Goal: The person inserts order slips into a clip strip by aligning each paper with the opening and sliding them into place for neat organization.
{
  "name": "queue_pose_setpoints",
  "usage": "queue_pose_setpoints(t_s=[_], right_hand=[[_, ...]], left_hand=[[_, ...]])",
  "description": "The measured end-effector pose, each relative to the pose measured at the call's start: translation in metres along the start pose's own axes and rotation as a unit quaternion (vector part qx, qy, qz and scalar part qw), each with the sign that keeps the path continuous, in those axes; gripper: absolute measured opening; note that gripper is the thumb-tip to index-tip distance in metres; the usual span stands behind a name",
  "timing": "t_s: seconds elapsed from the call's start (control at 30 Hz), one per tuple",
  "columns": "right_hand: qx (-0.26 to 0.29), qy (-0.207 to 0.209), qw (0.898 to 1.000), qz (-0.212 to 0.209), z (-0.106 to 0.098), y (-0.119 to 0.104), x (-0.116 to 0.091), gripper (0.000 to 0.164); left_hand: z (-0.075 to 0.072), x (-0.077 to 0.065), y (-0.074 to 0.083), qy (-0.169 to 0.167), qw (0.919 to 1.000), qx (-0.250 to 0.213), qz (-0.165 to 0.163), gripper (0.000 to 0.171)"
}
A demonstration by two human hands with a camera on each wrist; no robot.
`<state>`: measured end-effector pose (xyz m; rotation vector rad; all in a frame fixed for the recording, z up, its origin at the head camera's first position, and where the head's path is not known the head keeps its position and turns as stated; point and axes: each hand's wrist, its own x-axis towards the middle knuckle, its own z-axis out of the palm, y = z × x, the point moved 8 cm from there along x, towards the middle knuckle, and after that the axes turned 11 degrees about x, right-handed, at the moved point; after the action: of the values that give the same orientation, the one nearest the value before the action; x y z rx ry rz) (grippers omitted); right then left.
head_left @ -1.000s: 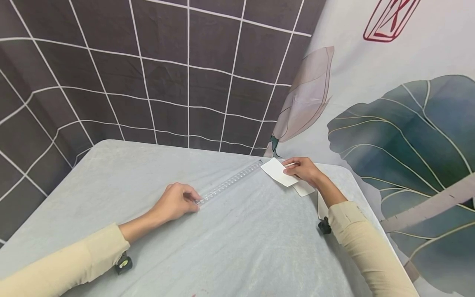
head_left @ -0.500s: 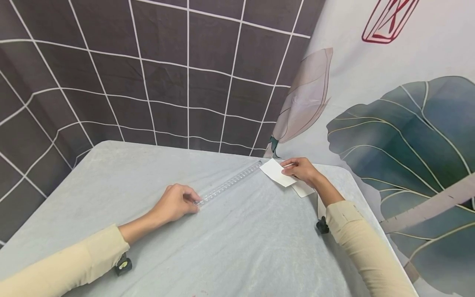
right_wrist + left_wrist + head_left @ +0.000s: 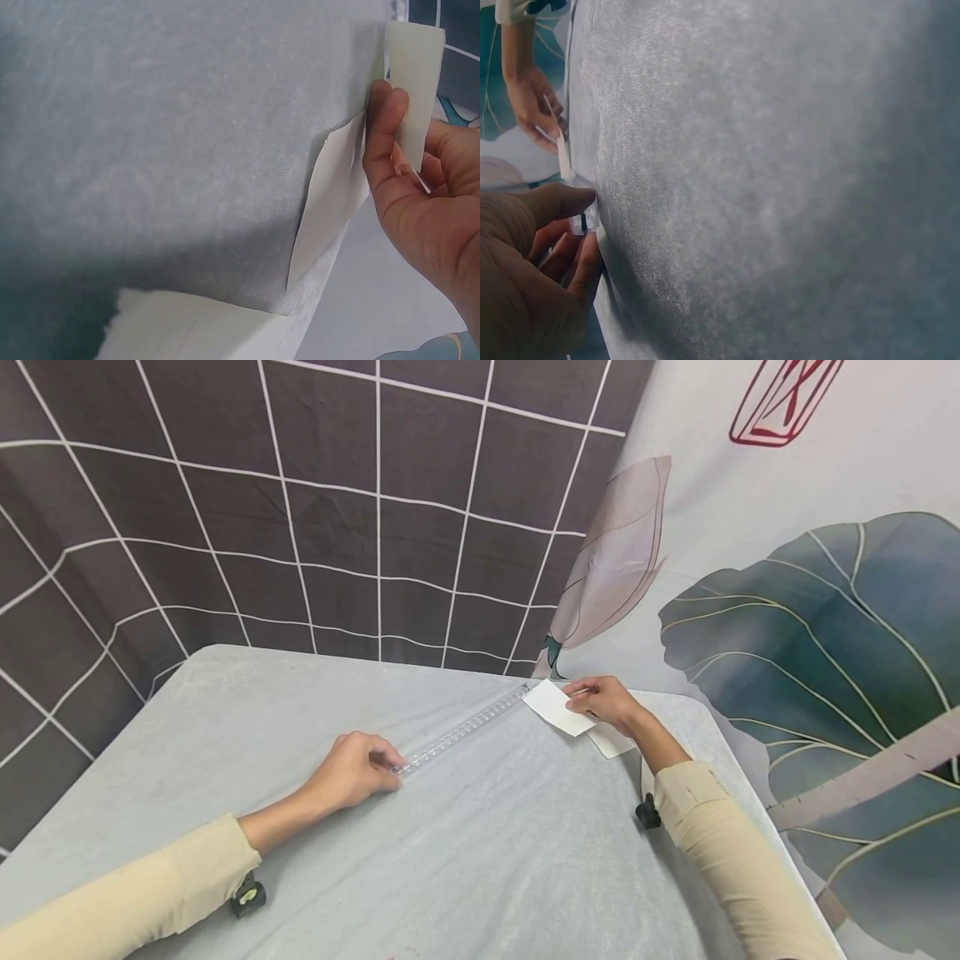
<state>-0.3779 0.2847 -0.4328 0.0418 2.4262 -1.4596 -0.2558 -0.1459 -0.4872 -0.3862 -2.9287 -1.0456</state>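
Observation:
My left hand (image 3: pixel 356 770) pinches the near end of a long, narrow clear plastic strip (image 3: pixel 463 729) with a repeating ridged pattern. The strip runs diagonally over the table toward the far right; in the left wrist view its clear end (image 3: pixel 583 223) shows between thumb and fingers. My right hand (image 3: pixel 606 702) holds a small white piece of paper (image 3: pixel 557 707) between thumb and fingers. That paper overlaps the strip's far end in the head view. Under it lies a second white paper piece (image 3: pixel 611 741), with a torn edge visible in the right wrist view (image 3: pixel 330 199).
A pale grey cloth covers the table (image 3: pixel 480 860). Another paper piece (image 3: pixel 187 326) with a ragged edge lies near my right wrist. Behind the table hangs a dark grid-patterned curtain (image 3: pixel 330 527), and a leaf-printed cloth (image 3: pixel 810 635) hangs at the right.
The right hand and its paper have shifted very slightly left. My left hand stays on the strip's near end, and the strip lies as before.

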Motion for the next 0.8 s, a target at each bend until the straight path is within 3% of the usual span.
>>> queue_pose_setpoints(t_s=[0.43, 0.8], right_hand=[[-0.003, -0.009, 1.0, -0.006, 0.002, -0.004, 0.002, 0.047], [-0.002, -0.023, 1.0, -0.014, 0.009, -0.008, 0.003, 0.048]], left_hand=[[0.0, 0.001, -0.001, -0.004, 1.0, -0.001, -0.004, 0.027], [-0.017, -0.012, 0.029, 0.019, 0.9987, -0.031, 0.036, 0.022]])
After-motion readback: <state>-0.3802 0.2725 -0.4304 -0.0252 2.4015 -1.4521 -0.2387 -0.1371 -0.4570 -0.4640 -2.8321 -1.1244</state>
